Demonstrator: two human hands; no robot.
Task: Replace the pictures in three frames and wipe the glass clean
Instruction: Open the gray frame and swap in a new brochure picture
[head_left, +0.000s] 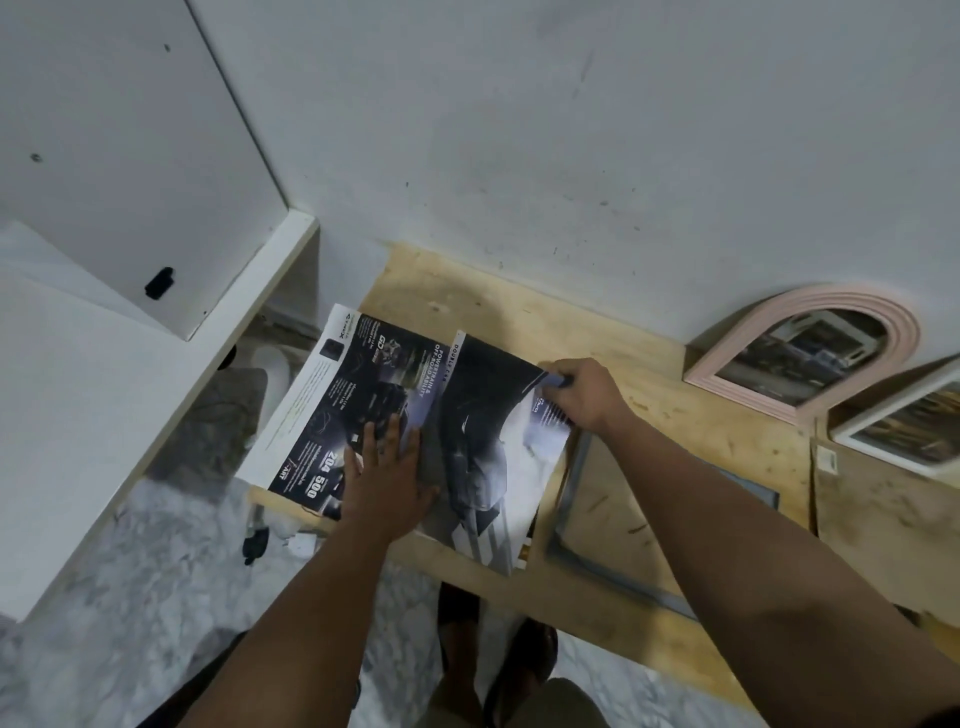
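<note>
Now the left hand (387, 480) presses flat on a dark brochure (410, 415) on the wooden table (649, 364), while the right hand (584, 395) pinches its far corner.

I see a plywood desk (649, 353) against a scuffed white wall (571, 130). Left of the desk stands a white cabinet (130, 156) with a small black latch (159, 283). Below the desk lies a grey marbled floor (156, 597), with dark sandals (493, 654) on it.
</note>
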